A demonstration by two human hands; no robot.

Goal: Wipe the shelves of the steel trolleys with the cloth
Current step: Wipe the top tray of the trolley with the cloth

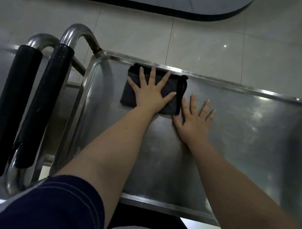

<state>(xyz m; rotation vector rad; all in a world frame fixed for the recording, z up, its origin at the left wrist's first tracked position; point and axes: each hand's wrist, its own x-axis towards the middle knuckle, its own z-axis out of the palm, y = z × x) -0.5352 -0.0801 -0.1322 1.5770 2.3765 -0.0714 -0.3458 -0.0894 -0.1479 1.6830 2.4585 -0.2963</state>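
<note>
A folded dark cloth [129,94] lies on the top shelf [240,134] of a steel trolley, against its far rim near the left corner. My left hand [151,93] presses flat on the cloth with its fingers spread. Just right of the cloth, my right hand [193,118] lies flat on the bare steel, fingers spread, its thumb near the cloth's right edge.
Two steel tube handles with black foam grips [43,100] stand close together at the left; the outer one belongs to a second trolley [5,58]. Pale floor tiles [218,39] lie beyond the far rim. A dark curved edge [184,12] runs across the top.
</note>
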